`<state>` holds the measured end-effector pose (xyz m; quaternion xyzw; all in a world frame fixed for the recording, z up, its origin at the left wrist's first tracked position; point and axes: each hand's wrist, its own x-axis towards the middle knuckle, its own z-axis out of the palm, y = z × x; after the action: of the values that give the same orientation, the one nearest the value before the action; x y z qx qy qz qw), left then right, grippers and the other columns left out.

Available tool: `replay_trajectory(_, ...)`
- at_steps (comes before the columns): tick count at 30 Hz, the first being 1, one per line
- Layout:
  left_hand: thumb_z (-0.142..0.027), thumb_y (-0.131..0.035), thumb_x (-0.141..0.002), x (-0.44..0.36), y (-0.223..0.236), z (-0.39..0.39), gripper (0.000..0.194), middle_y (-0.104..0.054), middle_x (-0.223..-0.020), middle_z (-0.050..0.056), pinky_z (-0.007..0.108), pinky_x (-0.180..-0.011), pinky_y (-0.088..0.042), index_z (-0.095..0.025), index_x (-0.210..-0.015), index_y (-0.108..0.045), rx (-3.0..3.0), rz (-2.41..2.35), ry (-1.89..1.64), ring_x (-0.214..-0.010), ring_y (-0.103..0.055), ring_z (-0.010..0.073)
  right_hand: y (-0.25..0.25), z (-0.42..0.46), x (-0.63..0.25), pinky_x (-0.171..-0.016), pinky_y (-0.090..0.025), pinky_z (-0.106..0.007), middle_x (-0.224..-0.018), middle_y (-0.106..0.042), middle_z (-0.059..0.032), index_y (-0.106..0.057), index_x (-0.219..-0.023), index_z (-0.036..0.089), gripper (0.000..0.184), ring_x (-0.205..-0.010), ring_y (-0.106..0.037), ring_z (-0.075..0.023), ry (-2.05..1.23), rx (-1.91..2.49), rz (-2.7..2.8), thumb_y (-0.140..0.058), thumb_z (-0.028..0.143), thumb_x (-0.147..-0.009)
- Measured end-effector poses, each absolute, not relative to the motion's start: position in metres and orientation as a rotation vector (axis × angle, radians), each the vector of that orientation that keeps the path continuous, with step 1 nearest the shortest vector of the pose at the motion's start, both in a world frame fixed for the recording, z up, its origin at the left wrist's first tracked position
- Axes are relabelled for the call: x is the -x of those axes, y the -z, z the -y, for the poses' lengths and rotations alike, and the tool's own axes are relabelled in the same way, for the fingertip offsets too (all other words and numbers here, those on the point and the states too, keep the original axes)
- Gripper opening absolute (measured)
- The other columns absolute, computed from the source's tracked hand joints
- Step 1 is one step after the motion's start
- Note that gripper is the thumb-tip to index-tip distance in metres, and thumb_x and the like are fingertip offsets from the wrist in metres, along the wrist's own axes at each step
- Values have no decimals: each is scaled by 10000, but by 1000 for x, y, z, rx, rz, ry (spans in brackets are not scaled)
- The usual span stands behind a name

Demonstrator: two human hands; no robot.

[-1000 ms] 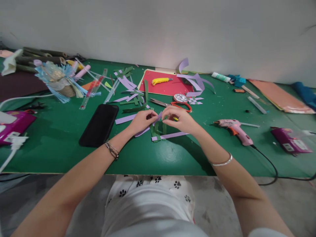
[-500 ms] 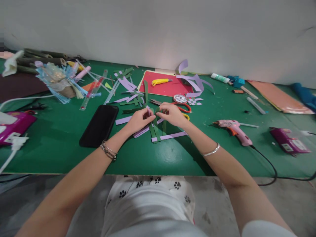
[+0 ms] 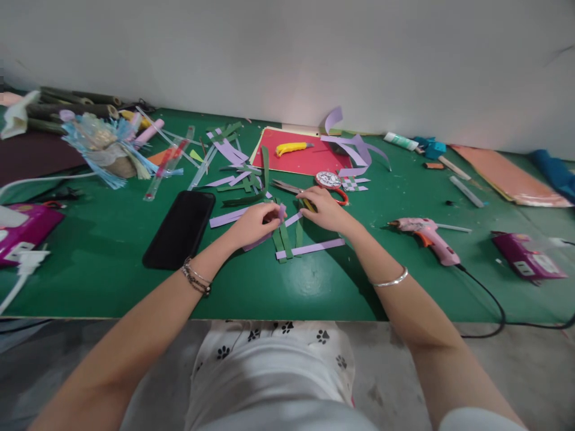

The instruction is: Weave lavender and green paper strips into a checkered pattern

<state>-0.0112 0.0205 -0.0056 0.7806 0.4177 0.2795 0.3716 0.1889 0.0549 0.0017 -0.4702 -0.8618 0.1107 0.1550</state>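
Observation:
Pinched in the fingers of my left hand point(image 3: 258, 222) is a light purple paper strip point(image 3: 282, 212), its short end standing up. My right hand point(image 3: 326, 208) is open, with its fingers apart, over the right end of the strips and beside the scissors point(image 3: 287, 187). Below both hands lie green paper strips point(image 3: 284, 239) crossing a long purple strip point(image 3: 309, 248) in a loose weave. My right hand partly covers the scissors and their yellow and red handles. More purple strips point(image 3: 229, 217) stick out beyond my left hand.
A black phone point(image 3: 179, 230) lies left of my hands. Behind are a yellow cutter point(image 3: 291, 148) on red paper point(image 3: 309, 164) and a round patterned disc point(image 3: 327, 179). A pink glue gun point(image 3: 424, 236) with a cable rests on the right. Rulers point(image 3: 171, 161) and bamboo pieces point(image 3: 76, 111) are at the left.
My right hand has moved slightly right, away from my left hand, and its fingers have spread. My left hand has shifted a little and now shows the purple strip's end upright.

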Motion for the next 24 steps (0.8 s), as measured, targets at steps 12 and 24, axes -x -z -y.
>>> replay_trajectory(12, -240, -442, -800, 5, 7, -22, 222, -471, -606, -10, 252, -594, -350, -166, -596, -486, -2250, -1134, -699, -609, -470, 137, -13, -36, -181, -790, -292, -436, -1273, -448, -170, -566, -1091, 125, 371, -1084, -362, -307, 33, 1527, 2736, -407, 139, -757)
replay_trajectory(24, -223, -446, -807, 4, 8, -23, 201, -512, -640, -4, 259, -636, -375, -163, -630, -520, -2255, -1137, -701, -638, -487, 140, -12, -41, -184, -792, -264, -399, -1150, -550, -147, -586, -965, 140, 270, -1040, -429, -276, -44, 1325, 2796, -428, 120, -747)
